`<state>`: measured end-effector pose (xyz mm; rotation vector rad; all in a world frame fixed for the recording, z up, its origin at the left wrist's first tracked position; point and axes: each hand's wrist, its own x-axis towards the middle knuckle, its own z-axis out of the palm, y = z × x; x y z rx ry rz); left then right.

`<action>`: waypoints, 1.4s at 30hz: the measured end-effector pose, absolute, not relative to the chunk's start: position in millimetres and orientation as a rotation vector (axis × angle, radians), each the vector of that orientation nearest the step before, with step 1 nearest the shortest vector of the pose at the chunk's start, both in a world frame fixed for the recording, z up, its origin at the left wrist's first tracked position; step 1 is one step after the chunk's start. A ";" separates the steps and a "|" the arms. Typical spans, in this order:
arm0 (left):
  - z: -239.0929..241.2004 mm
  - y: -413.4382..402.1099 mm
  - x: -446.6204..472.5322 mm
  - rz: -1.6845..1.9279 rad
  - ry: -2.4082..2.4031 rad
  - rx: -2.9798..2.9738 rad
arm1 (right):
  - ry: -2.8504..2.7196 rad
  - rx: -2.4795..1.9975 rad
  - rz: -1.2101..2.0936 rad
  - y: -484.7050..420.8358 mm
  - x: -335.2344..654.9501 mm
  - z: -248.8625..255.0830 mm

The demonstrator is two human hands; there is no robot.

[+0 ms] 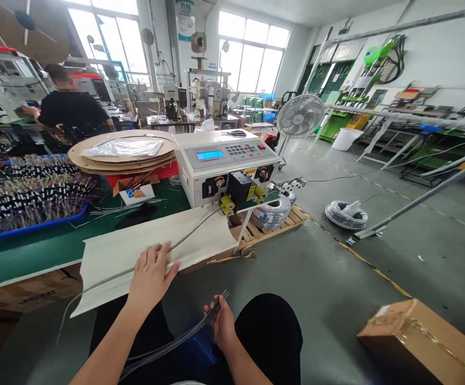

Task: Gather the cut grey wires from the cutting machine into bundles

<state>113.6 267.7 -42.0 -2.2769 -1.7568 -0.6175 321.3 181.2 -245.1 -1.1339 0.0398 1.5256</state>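
Observation:
My left hand rests palm down on a curved cream sheet, its fingers lying over a grey cable and its thumb held apart. That cable runs from the yellow rollers of a wire-cutting machine, passes under my fingers and hangs off the sheet's left end. Lower down, above my lap, my right hand is closed around a bundle of grey cables. Their ends poke out past my fingers, while the other ends trail left beneath my left forearm.
A blue tray of wire bundles and stacked cardboard discs sit on the green table. Cable coils lie on a pallet right of the machine. A carton stands at lower right, a fan behind. Another person works at back left.

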 end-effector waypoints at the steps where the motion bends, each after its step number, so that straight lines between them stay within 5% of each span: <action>1: -43.2 265.9 112.5 -0.605 -1.762 -2.273 | 0.043 -1.133 1.526 181.9 321.0 -245.1; 21: -48.7 135.6 27.8 -0.491 -1.219 -2.626 | -0.057 -1.097 1.594 188.8 321.4 -217.0; 30: -111.7 80.8 24.1 -0.002 -1.557 -2.747 | -0.112 -1.011 1.628 181.3 321.2 -200.4; 42: -113.8 82.1 12.3 0.059 -1.770 -2.574 | -0.073 -1.056 1.514 178.1 315.2 -198.8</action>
